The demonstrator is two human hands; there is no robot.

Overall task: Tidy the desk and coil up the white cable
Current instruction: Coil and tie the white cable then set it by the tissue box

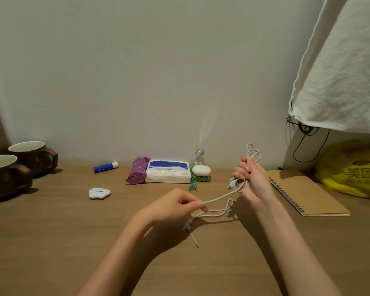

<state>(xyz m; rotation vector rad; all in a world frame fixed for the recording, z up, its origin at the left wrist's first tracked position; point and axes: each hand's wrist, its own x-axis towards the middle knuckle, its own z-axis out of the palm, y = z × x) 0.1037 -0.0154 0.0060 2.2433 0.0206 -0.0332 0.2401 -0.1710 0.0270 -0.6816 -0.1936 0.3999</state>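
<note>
1. The white cable [219, 197] is held above the surface [51, 231], right of centre. Several loops are gathered in the right hand [252, 182], whose fingers [240, 170] are curled round the bundle. The loop tops [253, 152] stand out above the fist and a connector [232, 183] hangs just below it.
2. The uncoiled run is pinched between thumb and fingers of the left hand [173, 205]. A slack bend and the free end [192, 233] drop below that pinch, on or just above the near surface.
3. Risk: the gathered loops are judged liable to spring apart if the right grip is eased to admit the next turn.
4. Risk: the slack bend crosses beneath the taut run. If it is drawn in unstraightened, a twist or knot is likely to be wound into the coil.
5. Risk: the hanging connector may be caught inside a new loop, since it sits where turns are laid.
6. Risk: the small glass bottle [199, 157] and white case [201, 170] stand at the far edge, near the right hand. A wide winding sweep could topple them.
</note>
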